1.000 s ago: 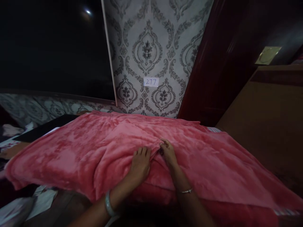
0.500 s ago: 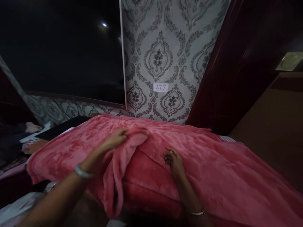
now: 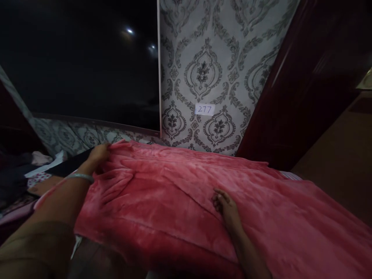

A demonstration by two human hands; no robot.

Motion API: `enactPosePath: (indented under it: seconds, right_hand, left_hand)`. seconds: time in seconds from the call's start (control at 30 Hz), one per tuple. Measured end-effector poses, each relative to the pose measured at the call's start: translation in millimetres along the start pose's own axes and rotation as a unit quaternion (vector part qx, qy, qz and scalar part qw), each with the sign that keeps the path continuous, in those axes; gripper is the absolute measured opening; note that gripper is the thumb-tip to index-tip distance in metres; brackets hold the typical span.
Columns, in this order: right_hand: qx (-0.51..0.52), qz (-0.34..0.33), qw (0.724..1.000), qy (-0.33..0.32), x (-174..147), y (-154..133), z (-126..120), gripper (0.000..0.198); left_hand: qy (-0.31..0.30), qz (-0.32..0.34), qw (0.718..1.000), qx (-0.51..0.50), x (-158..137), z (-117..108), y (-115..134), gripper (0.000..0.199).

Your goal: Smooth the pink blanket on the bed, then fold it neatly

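The left hand (image 3: 99,155) is closed on gathered plush at the pink blanket's (image 3: 281,217) far left; the right hand (image 3: 228,207), half-curled, sits over its middle (whether it pinches anything, I can't tell). The blanket stretches beneath both, long axis left to right, far edge near the patterned wallpaper (image 3: 203,77), broadest smooth stretch rightward.

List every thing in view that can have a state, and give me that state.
Pink plush cloth: spread out, creased, bunched near the left hand
Left hand: gripping the cloth's far left part
Right hand: fingers curled, at the cloth; grip unclear
Bracelet: worn on left wrist
Screen: dark, reflecting lights
Number card: on the wall, reading 277
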State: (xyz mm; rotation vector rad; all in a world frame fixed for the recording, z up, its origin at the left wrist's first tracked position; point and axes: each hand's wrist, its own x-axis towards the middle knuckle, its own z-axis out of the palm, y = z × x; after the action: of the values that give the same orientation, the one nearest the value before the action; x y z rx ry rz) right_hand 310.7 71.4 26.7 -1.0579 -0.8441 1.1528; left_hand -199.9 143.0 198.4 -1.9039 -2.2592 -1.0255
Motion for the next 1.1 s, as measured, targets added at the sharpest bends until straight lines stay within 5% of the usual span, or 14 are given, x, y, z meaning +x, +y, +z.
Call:
enactPosePath:
  seconds: [0.13,0.43,0.6,0.73,0.9,1.1]
  right_hand:
    - [-0.045,-0.002,0.999,-0.001,-1,-2,1,0.054]
    - [-0.143,-0.040,0.987,-0.069,13,-21,24,0.045]
    - [-0.155,-0.098,0.970,-0.161,36,-41,74,0.038]
    - [-0.151,-0.096,0.957,-0.230,46,-34,104,0.031]
    - [-0.136,-0.089,0.964,-0.211,55,-12,109,0.025]
    - [-0.192,-0.114,0.958,-0.181,70,0,99,0.024]
  left_hand:
    - [0.009,-0.067,0.997,-0.035,-2,11,-4,0.034]
    - [0.035,-0.117,0.956,-0.265,-5,-24,33,0.023]
    - [-0.017,-0.087,0.945,-0.313,-46,-33,39,0.032]
    - [-0.108,0.008,0.969,-0.220,-104,-35,36,0.048]
    - [-0.274,0.177,0.943,-0.063,-194,13,12,0.037]
    - [-0.257,0.186,0.927,0.202,-253,101,14,0.072]
